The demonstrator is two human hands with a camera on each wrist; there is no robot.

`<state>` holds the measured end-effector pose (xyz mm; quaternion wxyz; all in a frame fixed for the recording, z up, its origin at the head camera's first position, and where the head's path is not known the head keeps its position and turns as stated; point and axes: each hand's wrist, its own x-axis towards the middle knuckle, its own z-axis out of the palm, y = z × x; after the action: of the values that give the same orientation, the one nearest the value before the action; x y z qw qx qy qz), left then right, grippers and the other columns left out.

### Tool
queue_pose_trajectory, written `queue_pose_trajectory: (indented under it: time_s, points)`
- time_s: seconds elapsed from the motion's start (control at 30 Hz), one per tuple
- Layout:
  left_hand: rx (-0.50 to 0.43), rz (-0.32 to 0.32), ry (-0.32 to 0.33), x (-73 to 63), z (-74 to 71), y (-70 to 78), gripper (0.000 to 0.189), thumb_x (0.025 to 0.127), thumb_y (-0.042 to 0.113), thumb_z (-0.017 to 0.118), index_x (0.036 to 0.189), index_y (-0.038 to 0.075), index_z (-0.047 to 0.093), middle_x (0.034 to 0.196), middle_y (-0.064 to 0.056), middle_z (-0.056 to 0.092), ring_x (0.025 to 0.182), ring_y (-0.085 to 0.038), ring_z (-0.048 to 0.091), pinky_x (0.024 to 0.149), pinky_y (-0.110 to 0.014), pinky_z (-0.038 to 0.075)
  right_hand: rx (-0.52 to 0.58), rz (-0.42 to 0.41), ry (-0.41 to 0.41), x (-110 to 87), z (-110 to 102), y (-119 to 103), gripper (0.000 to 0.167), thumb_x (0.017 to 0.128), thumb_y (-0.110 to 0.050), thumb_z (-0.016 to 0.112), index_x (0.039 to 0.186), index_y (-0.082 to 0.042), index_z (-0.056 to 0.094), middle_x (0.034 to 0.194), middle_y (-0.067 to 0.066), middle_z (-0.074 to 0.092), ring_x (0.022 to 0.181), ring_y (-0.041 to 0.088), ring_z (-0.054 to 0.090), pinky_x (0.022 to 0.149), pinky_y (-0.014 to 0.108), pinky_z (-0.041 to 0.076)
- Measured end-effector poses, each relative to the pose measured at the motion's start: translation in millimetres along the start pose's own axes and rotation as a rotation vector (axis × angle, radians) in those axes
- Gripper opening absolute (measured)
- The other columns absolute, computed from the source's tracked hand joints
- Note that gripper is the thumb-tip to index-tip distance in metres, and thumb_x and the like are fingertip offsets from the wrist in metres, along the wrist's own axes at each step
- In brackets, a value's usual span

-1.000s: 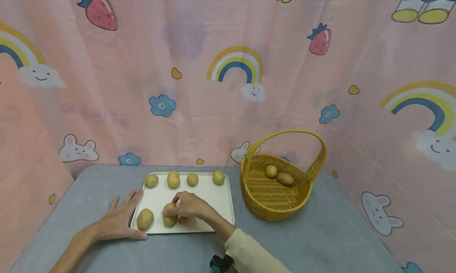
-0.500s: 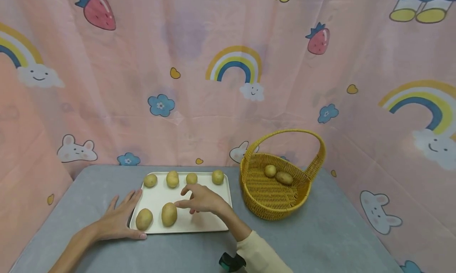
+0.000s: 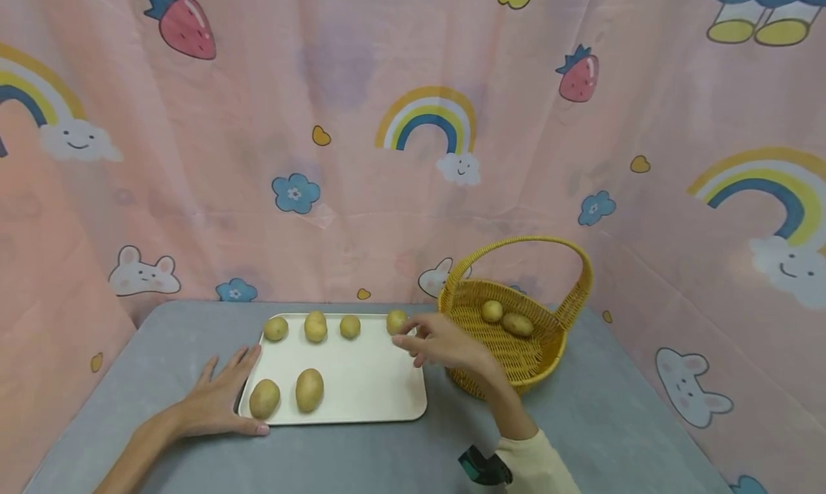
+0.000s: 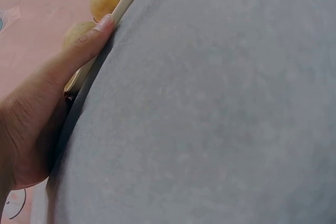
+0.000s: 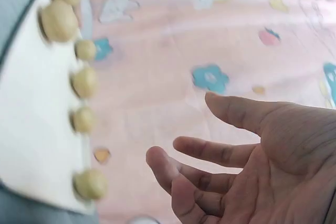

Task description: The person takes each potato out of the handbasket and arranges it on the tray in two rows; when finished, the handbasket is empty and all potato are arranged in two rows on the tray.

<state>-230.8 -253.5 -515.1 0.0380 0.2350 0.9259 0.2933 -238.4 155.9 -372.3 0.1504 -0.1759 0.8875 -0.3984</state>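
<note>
A white tray (image 3: 361, 379) lies on the table with several potatoes on it. Two larger potatoes, one at the front left corner (image 3: 264, 399) and one beside it (image 3: 310, 391), stand apart from the back row. My left hand (image 3: 213, 401) spreads over the tray's front left corner, fingers along the left side, thumb at the front rim; the left wrist view shows the thumb (image 4: 89, 43) on that rim. My right hand (image 3: 445, 343) is raised between tray and basket, overlapping the back right potato (image 3: 396, 321) in the head view. In the right wrist view its loosely bent fingers hold nothing.
A yellow wicker basket (image 3: 477, 390) with a tall handle stands to the right of the tray. Inside it lie a round potato (image 3: 492, 310) and a longer one (image 3: 518, 325). A pink patterned curtain (image 3: 361, 250) hangs behind the grey table (image 3: 613, 437).
My right hand has let go of the larger potato in the tray's front row and moved right and back, toward the basket. My left hand has stayed at the tray's corner.
</note>
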Motion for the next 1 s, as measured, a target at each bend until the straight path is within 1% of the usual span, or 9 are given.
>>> queue_pose_trajectory:
  time_s: [0.17,0.4,0.6,0.67,0.73,0.8,0.87,0.93,1.0]
  points:
    - [-0.02,-0.01,0.001,-0.5,-1.1,0.1,0.135,0.069,0.057,0.087,0.165,-0.004,0.014,0.17,-0.033,0.019,0.156,-0.06,0.014,0.124,-0.074,-0.012,0.015,0.062,0.129,-8.8,-51,23,0.044,0.107,-0.033,0.06,0.132,0.003,0.064,0.103,0.018,0.072,0.082,0.025,0.074,0.075,0.036,0.06]
    - [-0.014,-0.006,0.0,-0.2,-0.1,-0.4,0.135,0.069,0.058,0.087,0.165,-0.004,0.014,0.17,-0.034,0.019,0.155,-0.06,0.015,0.124,-0.073,-0.011,0.041,0.227,0.251,-1.1,-111,73,0.043,0.11,-0.029,0.052,0.124,0.011,0.059,0.086,0.01,0.067,0.072,0.013,0.065,0.067,0.026,0.056]
    - [-0.016,0.003,0.015,-3.1,-1.1,-2.2,0.134,0.07,0.056,0.088,0.165,-0.004,0.015,0.17,-0.034,0.019,0.155,-0.06,0.016,0.126,-0.07,-0.013,0.023,0.299,0.295,8.4,-126,110,0.033,0.107,-0.023,0.055,0.094,0.005,0.065,0.072,0.001,0.059,0.065,0.012,0.065,0.067,0.031,0.061]
    - [-0.011,0.0,0.019,-4.2,-1.9,-2.5,0.134,0.069,0.056,0.088,0.165,-0.004,0.015,0.17,-0.034,0.02,0.155,-0.06,0.016,0.125,-0.071,-0.013,0.018,0.336,0.295,12.7,-126,118,0.034,0.106,-0.024,0.056,0.079,-0.004,0.06,0.066,-0.002,0.053,0.06,0.012,0.058,0.065,0.031,0.058]
    - [-0.011,-0.005,0.014,-4.9,-2.3,-2.2,0.134,0.069,0.056,0.088,0.164,-0.004,0.015,0.17,-0.034,0.02,0.155,-0.06,0.016,0.125,-0.07,-0.014,0.008,0.378,0.285,16.7,-124,125,0.035,0.105,-0.025,0.056,0.074,-0.008,0.055,0.063,-0.003,0.048,0.059,0.013,0.052,0.064,0.032,0.052]
    - [-0.009,-0.007,0.01,-4.7,-2.0,-1.8,0.134,0.069,0.057,0.087,0.164,-0.005,0.016,0.17,-0.034,0.02,0.155,-0.06,0.016,0.125,-0.071,-0.013,0.027,0.43,0.27,19.5,-122,131,0.032,0.104,-0.027,0.057,0.084,-0.003,0.061,0.069,0.001,0.053,0.061,0.014,0.054,0.065,0.032,0.053]
    - [-0.008,-0.011,0.005,-3.6,-1.2,-1.1,0.134,0.069,0.058,0.087,0.164,-0.005,0.016,0.17,-0.033,0.02,0.155,-0.06,0.016,0.125,-0.071,-0.012,0.067,0.463,0.273,22.0,-118,135,0.033,0.104,-0.027,0.058,0.105,0.005,0.066,0.081,0.01,0.064,0.062,0.016,0.061,0.066,0.032,0.057]
    - [-0.016,-0.011,0.002,-2.3,-0.5,-0.4,0.134,0.069,0.058,0.087,0.164,-0.005,0.016,0.17,-0.033,0.02,0.156,-0.06,0.015,0.125,-0.072,-0.011,0.105,0.471,0.272,23.7,-115,137,0.045,0.105,-0.024,0.057,0.13,0.013,0.057,0.097,0.015,0.066,0.064,0.018,0.068,0.067,0.033,0.061]
    - [-0.016,-0.012,0.0,-1.2,0.2,-0.2,0.135,0.069,0.058,0.087,0.164,-0.004,0.016,0.17,-0.033,0.019,0.156,-0.059,0.015,0.124,-0.073,-0.01,0.114,0.482,0.282,27.5,-113,140,0.041,0.105,-0.021,0.059,0.129,0.012,0.057,0.096,0.015,0.066,0.063,0.017,0.069,0.064,0.031,0.06]
